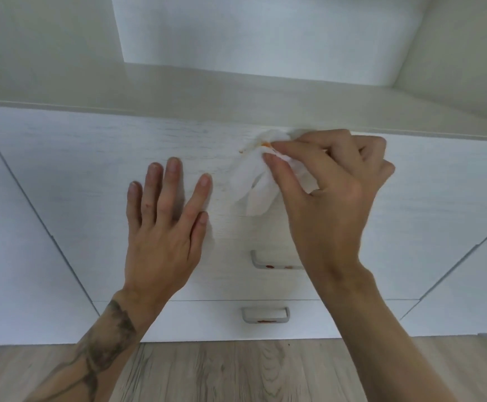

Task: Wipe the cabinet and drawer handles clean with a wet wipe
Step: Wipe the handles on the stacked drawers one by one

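Left hand (163, 227): fingers spread flat against the upper drawer front (105, 169), likely bracing it. Right hand (332, 192): thumb and fingertips pinching a bunched wet wipe (253, 184), pressed to an orange smear (265, 145) near the front's top edge. Upper drawer handle (268, 265), below the wipe: red spots, partly hidden by the right wrist. Lower drawer handle (265, 314): red spots, apparently unwiped. Wood floor (236, 372) beneath.

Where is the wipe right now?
Head view, centre-right: the wipe is pinched in the right hand against the top drawer, above its handle, right of the left hand.
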The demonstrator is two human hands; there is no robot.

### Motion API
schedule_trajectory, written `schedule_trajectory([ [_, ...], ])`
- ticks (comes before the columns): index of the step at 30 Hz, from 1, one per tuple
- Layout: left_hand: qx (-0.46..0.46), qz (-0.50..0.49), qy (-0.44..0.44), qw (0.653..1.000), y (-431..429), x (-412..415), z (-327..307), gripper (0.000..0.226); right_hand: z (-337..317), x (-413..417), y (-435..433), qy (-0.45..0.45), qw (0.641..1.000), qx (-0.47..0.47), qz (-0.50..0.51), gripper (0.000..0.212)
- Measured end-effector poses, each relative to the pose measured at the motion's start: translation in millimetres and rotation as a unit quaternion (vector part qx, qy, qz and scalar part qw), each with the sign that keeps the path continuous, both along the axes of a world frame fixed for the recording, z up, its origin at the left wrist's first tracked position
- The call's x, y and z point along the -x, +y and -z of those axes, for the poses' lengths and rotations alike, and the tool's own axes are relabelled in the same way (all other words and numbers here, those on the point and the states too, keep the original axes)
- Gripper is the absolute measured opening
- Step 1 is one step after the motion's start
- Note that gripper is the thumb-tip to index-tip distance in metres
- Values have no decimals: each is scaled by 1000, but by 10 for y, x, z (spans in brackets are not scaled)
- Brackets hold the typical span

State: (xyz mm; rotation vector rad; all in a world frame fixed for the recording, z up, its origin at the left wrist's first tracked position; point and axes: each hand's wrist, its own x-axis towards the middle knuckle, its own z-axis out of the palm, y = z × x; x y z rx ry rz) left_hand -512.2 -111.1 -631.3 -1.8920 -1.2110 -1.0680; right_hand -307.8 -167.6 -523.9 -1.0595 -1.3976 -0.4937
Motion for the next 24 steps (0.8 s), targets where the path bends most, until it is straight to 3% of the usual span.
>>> schedule_trajectory([
  [5, 8, 2, 7, 1000, -31, 10, -16, 61, 86, -50, 0, -19, 997, -27, 65, 12],
  [9, 11, 2, -4, 1000, -58, -28, -9, 62, 268, -513, -205, 45, 992, -8, 121, 15],
  [17, 20, 22, -50, 998, -71, -213, 338, 55, 1020, -708, -558, 162, 972, 167, -33, 11],
  [24, -6, 4, -51, 999, 50, -260, 508, 69, 1433, -556, -360, 121, 964, 229, -63, 16],
])
